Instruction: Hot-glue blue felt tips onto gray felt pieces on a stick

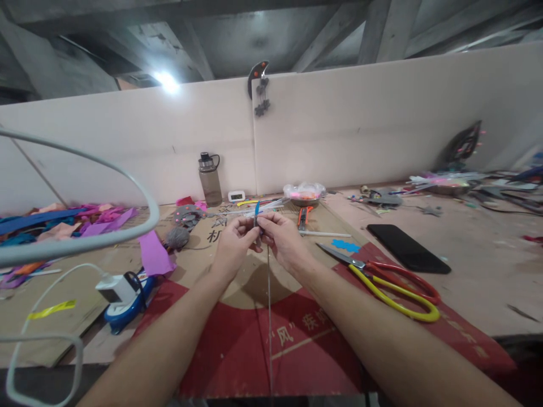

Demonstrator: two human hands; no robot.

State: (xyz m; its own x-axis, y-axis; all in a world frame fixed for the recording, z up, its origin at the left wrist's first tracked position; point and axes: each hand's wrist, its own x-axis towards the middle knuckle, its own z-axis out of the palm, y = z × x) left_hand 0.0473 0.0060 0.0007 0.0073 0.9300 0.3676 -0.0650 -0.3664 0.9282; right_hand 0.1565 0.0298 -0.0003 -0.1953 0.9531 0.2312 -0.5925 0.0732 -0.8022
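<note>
Above the middle of the cardboard, my left hand [237, 240] and my right hand [283, 237] meet fingertip to fingertip, both closed in a pinch. A small flat blue piece [257, 207], like felt or foam, sticks up between the fingers; its lower part is hidden. From under the fingers a thin pale grey string [269, 305] runs straight down toward the table's front edge. Something small and greyish shows at my left fingertips, too small to name. A ball of grey yarn [177, 238] lies to the left, with a blue scalloped cutout [345, 245] to the right.
Scissors [396, 285] with red and yellow handles and a black phone [407, 247] lie at right. A bowl [304, 195], an orange cutter [304, 218] and a bottle [210, 181] stand farther back. At left are a power strip [127, 308], cable [144, 198] and coloured scraps [106, 217].
</note>
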